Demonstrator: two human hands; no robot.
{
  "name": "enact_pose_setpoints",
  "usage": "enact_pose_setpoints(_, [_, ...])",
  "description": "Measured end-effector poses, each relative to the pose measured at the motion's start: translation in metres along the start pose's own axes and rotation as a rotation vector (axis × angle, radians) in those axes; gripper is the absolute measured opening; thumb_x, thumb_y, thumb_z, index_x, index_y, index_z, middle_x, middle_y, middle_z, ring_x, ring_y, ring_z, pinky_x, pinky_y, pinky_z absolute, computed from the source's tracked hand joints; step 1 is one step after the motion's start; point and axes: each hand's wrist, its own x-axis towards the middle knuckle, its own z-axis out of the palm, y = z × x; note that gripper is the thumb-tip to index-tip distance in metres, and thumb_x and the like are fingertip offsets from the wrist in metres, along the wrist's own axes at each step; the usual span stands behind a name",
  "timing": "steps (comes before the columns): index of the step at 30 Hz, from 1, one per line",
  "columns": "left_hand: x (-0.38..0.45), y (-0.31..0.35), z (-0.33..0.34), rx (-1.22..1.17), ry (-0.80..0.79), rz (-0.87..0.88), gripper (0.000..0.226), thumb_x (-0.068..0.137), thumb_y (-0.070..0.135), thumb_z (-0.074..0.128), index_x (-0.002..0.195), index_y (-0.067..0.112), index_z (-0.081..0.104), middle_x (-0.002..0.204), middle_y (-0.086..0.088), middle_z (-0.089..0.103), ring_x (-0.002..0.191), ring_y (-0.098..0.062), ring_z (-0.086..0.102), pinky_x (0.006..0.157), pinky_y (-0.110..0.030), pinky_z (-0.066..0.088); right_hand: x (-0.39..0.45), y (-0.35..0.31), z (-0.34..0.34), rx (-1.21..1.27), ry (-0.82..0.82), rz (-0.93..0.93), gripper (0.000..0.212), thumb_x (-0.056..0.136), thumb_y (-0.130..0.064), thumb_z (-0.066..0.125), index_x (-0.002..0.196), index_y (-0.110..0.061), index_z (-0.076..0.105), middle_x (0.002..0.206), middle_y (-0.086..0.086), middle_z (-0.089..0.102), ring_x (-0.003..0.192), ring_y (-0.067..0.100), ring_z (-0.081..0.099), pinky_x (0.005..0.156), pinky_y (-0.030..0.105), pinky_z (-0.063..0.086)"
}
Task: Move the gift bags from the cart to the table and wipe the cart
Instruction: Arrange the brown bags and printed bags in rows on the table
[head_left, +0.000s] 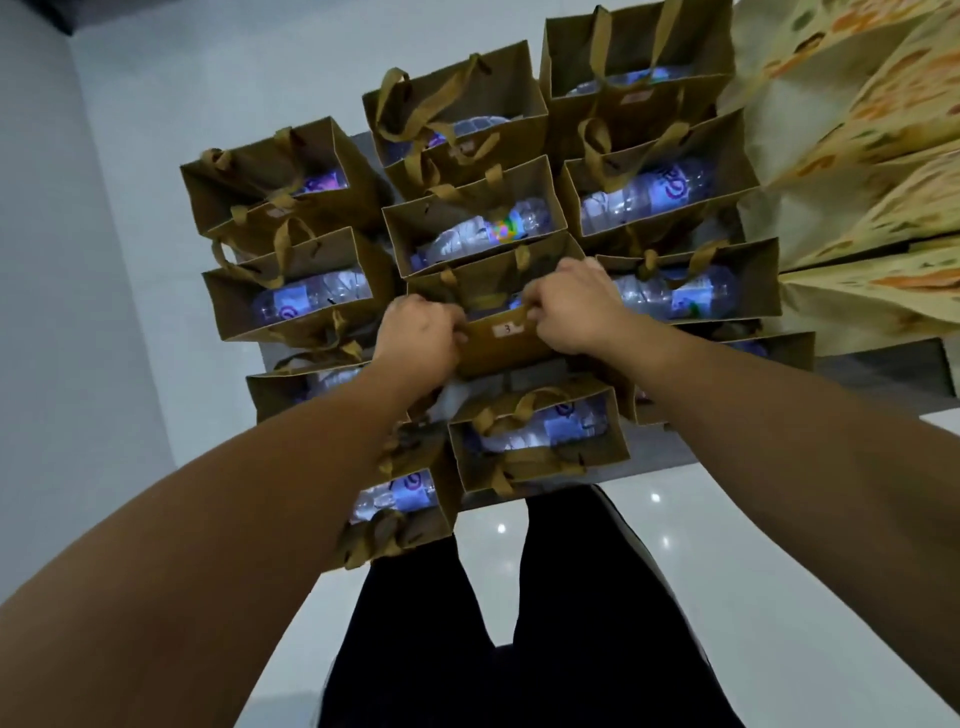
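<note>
Here both hands grip one brown gift bag (501, 338) in the middle of the cluster. Left hand (418, 332) has fingers curled round the bag's left top edge; right hand (574, 306) has fingers curled over the right top edge, near a handle. So both are closed on the same bag, one at each side. The bag carries a small white label (507, 328) marked "3" on the near face, btw the two hands. Its contents are mostly hidden by the hands; only a bit of something pale shows inside.

Round the held bag stand approx a dozen more brown paper bags w/ tan ribbon handles, packed close, many touching, on a grey surface (675, 447) whose near right part shows below the right forearm; can't tell if it's the cart or a counter. Each open top shows a clear plastic water bottle lying on its side w/ a purple-white label:
- beyond the hands, bag (475, 218) w/ a bottle (483, 236) that has a multicoloured patch
- beyond & right of right hand, bag (660, 184) w/ bottle (644, 197)
- right of right hand, bag (691, 286) w/ bottle (675, 296)
- left of left hand, bag (296, 286) w/ bottle (311, 301)
- nearer than the hands, bag (540, 441) w/ bottle (540, 428)
- nearer & under left forearm, bag (400, 504) w/ bottle (392, 496)

Far right of the right hand lies a pale patterned cloth (857, 156) w/ orange and green print. Below the arms: dark trousers (519, 623) and glossy white floor (701, 545).
</note>
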Motion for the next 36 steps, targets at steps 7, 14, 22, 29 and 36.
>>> enact_pose_setpoints(7, [0.001,0.001,-0.001,-0.066,-0.032,-0.027,0.022,0.103,0.032,0.052,0.118,0.028,0.067,0.110,-0.001,0.067,0.110,-0.024,0.055,0.102,-0.040,0.039,-0.008,-0.003,-0.012,0.265,0.039,0.067,0.019,0.094,-0.017,0.063,0.106,-0.030,0.071,0.111,-0.003,0.063,0.114,0.020,0.053,0.099,0.038,0.044])
enact_pose_setpoints(14, [-0.018,-0.003,0.002,-0.296,-0.018,-0.014,0.016,0.101,0.028,0.056,0.107,0.026,0.071,0.093,0.006,0.068,0.093,-0.015,0.061,0.084,-0.031,0.042,0.002,-0.005,-0.002,0.344,0.008,0.027,0.036,0.084,-0.018,0.069,0.119,-0.026,0.064,0.103,-0.004,0.064,0.102,0.019,0.061,0.086,0.035,0.053])
enact_pose_setpoints(22, [-0.034,0.017,0.006,-0.326,-0.081,-0.053,0.009,0.096,0.022,0.062,0.100,0.027,0.068,0.094,0.005,0.068,0.093,-0.015,0.061,0.088,-0.035,0.049,0.002,-0.005,0.024,-0.131,-0.361,-0.061,0.108,0.071,-0.057,0.083,0.157,-0.032,0.022,0.160,0.000,0.033,0.141,0.030,0.034,0.110,0.047,0.037])
enact_pose_setpoints(29, [-0.033,0.060,0.000,-0.930,-0.015,-0.399,0.022,0.083,0.003,0.065,0.085,0.025,0.065,0.088,0.005,0.065,0.083,-0.007,0.059,0.064,-0.020,0.043,-0.004,-0.018,0.033,0.626,-0.260,0.121,0.065,0.080,-0.024,0.083,0.139,-0.020,0.054,0.109,-0.005,0.061,0.105,0.014,0.059,0.083,0.025,0.046])
enact_pose_setpoints(36, [-0.034,0.048,-0.006,-1.187,0.110,-0.599,0.022,0.085,0.004,0.061,0.096,0.024,0.059,0.083,0.003,0.057,0.082,-0.016,0.058,0.069,-0.030,0.049,0.014,-0.018,0.037,0.675,-0.227,0.226,0.050,0.084,-0.027,0.072,0.132,-0.023,0.057,0.114,0.001,0.065,0.101,0.019,0.061,0.092,0.039,0.053])
